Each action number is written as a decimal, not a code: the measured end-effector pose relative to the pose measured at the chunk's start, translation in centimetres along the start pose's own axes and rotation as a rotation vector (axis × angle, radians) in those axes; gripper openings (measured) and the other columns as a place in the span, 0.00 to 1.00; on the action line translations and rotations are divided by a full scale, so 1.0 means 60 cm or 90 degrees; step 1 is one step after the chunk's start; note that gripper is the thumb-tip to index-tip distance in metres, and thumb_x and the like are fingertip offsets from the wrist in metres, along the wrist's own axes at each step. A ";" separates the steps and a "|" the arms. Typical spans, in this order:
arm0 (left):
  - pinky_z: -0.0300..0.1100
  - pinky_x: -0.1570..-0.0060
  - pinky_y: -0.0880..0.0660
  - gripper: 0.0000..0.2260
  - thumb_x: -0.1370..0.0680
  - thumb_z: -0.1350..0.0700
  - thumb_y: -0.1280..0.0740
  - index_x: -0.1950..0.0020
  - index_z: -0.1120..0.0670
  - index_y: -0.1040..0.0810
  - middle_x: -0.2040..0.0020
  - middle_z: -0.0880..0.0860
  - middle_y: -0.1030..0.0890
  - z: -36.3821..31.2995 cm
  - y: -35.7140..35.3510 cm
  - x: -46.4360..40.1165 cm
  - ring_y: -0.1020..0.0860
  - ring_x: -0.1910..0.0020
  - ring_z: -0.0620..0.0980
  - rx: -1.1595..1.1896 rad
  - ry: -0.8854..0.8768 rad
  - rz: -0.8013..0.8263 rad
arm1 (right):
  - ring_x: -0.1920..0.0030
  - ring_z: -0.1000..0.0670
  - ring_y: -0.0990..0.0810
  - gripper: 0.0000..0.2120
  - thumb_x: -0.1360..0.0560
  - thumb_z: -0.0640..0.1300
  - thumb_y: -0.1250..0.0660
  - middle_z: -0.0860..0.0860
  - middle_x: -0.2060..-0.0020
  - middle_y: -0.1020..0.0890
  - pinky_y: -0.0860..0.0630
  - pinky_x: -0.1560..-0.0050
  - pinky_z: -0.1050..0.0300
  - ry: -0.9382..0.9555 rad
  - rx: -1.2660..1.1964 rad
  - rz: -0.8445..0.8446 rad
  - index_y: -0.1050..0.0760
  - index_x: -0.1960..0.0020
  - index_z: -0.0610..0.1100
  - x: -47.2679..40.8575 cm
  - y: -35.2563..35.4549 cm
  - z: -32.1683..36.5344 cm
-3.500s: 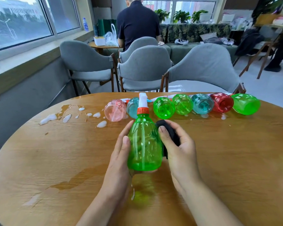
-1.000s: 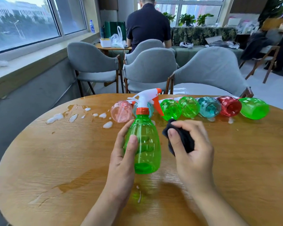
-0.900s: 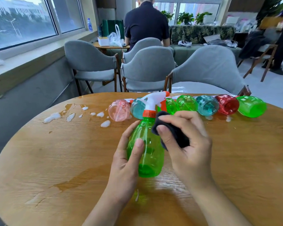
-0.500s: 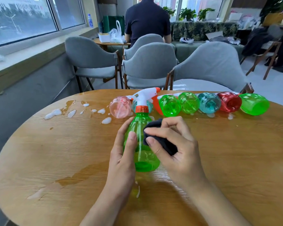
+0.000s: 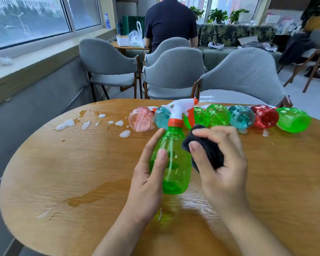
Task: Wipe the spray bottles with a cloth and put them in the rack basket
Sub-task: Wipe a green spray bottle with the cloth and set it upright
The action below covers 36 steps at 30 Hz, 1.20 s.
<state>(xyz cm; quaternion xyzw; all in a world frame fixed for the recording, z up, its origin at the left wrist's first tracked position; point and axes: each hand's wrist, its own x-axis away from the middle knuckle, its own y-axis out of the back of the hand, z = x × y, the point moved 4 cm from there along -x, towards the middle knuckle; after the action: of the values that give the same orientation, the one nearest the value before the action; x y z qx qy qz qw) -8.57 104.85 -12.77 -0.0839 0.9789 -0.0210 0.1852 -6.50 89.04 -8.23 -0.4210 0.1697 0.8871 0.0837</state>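
My left hand [image 5: 148,174] grips a green spray bottle [image 5: 174,163] upright just above the round wooden table [image 5: 72,163]; its white trigger head [image 5: 181,108] with an orange collar points right. My right hand [image 5: 220,163] holds a bunched black cloth [image 5: 207,152] against the bottle's right shoulder. Behind, several spray bottles lie on their sides in a row: pink [image 5: 140,119], teal [image 5: 162,117], green [image 5: 218,115], teal [image 5: 241,117], red [image 5: 265,117] and green [image 5: 293,120]. No rack basket is in view.
White foam blobs [image 5: 92,123] and a wet streak [image 5: 81,198] mark the table's left side. Grey chairs [image 5: 174,71] stand beyond the far edge. A person in a dark shirt [image 5: 170,21] sits with their back to me.
The cloth in my right hand has slid from the bottle's front to its right shoulder. My left hand keeps its grip, and the bottle has shifted slightly.
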 end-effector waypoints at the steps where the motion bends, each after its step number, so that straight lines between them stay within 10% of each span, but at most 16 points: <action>1: 0.33 0.32 0.27 0.19 0.13 0.49 0.40 0.22 0.45 0.27 0.28 0.38 0.21 0.002 -0.004 0.002 0.25 0.27 0.38 -0.006 -0.003 0.017 | 0.44 0.51 0.21 0.09 0.19 0.48 0.29 0.47 0.48 0.24 0.27 0.44 0.64 -0.017 0.005 0.015 0.16 0.41 0.45 -0.008 -0.005 -0.004; 9: 0.64 0.26 0.27 0.18 0.14 0.42 0.38 0.24 0.39 0.24 0.29 0.49 0.18 0.012 0.023 -0.008 0.20 0.29 0.53 0.090 0.063 -0.092 | 0.48 0.50 0.21 0.13 0.17 0.49 0.32 0.48 0.48 0.27 0.21 0.48 0.56 0.087 0.047 0.145 0.16 0.38 0.44 0.041 -0.055 -0.013; 15: 0.64 0.30 0.24 0.19 0.18 0.38 0.37 0.28 0.36 0.22 0.32 0.47 0.17 0.007 0.041 -0.020 0.18 0.32 0.53 0.113 0.078 -0.143 | 0.53 0.51 0.21 0.11 0.16 0.49 0.32 0.51 0.47 0.28 0.21 0.54 0.58 0.214 0.107 0.227 0.24 0.34 0.51 0.092 -0.059 -0.016; 21: 0.74 0.30 0.28 0.18 0.16 0.38 0.40 0.27 0.36 0.23 0.27 0.48 0.20 0.012 0.041 -0.027 0.22 0.27 0.57 0.109 0.090 -0.104 | 0.47 0.50 0.18 0.07 0.18 0.49 0.35 0.53 0.49 0.19 0.22 0.48 0.52 -0.068 -0.067 0.058 0.22 0.42 0.50 0.066 -0.019 -0.042; 25: 0.55 0.32 0.21 0.17 0.11 0.47 0.44 0.25 0.41 0.23 0.29 0.46 0.18 0.012 0.023 -0.022 0.20 0.29 0.52 0.129 0.081 -0.062 | 0.47 0.46 0.19 0.07 0.19 0.55 0.34 0.53 0.48 0.20 0.24 0.46 0.54 -0.165 -0.146 0.032 0.24 0.42 0.57 0.055 -0.031 -0.036; 31: 0.65 0.23 0.32 0.23 0.18 0.33 0.35 0.23 0.33 0.28 0.23 0.46 0.24 0.013 0.008 -0.010 0.27 0.22 0.52 0.075 0.066 -0.024 | 0.45 0.50 0.19 0.09 0.19 0.50 0.31 0.51 0.48 0.21 0.25 0.45 0.60 -0.092 -0.067 0.039 0.18 0.44 0.47 0.038 -0.023 -0.023; 36: 0.30 0.34 0.27 0.20 0.15 0.48 0.38 0.23 0.42 0.27 0.30 0.34 0.20 0.006 -0.005 -0.002 0.25 0.29 0.34 0.023 -0.003 -0.015 | 0.46 0.53 0.21 0.11 0.19 0.46 0.29 0.47 0.48 0.23 0.26 0.44 0.64 0.053 0.053 -0.059 0.16 0.39 0.42 0.001 -0.001 0.018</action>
<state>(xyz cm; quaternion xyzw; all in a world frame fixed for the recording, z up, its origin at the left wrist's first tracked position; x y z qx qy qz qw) -8.26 104.60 -13.02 -0.0922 0.9768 -0.0408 0.1889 -7.31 89.47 -7.67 -0.4607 0.1900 0.8564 0.1348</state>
